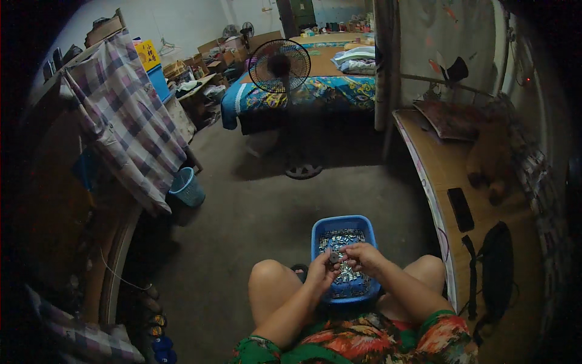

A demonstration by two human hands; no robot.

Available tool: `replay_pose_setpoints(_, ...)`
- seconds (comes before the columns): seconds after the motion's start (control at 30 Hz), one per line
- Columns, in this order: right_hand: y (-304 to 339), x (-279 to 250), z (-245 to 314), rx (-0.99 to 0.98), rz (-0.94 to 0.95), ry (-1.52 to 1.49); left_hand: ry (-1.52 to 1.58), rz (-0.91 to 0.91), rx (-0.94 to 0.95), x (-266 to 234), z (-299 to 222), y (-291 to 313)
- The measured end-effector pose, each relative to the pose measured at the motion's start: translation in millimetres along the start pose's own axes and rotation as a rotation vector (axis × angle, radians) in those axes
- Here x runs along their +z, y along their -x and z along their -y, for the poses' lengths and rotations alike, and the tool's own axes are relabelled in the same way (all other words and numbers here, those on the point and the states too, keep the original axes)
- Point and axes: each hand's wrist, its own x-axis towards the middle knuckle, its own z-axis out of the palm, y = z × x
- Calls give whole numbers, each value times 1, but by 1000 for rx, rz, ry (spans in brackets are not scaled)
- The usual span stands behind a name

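Observation:
A blue plastic basin [314,239] sits low between my knees, filled with many small shiny metal cylinders [350,274]. Over it, my left hand [321,273] grips a small dark round part [334,258] between thumb and fingers. My right hand [365,257] is just to the right of that part, its thumb and fingertips pinched together. Whatever those right fingertips hold is too small to make out.
A bench [433,182] along my right bears a black phone [461,209] and a black strapped bag [494,267]. Ahead stands a fan [279,65] before a bed [303,97]. A blue wastebasket [187,188] is at the left, beside a hanging checked cloth [124,115].

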Motion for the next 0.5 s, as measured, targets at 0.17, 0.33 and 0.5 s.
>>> replay_pose_setpoints(0.17,4,-4,-4,-16,4,22,-33,-8,0,0,6,4)
replay_pose_setpoints(0.33,3,-8,-7,-15,77,-2,-57,14,49,0,10,7)
replay_pose_setpoints(0.5,2,-6,3,-17,117,137,-13,75,48,3,2,-1)
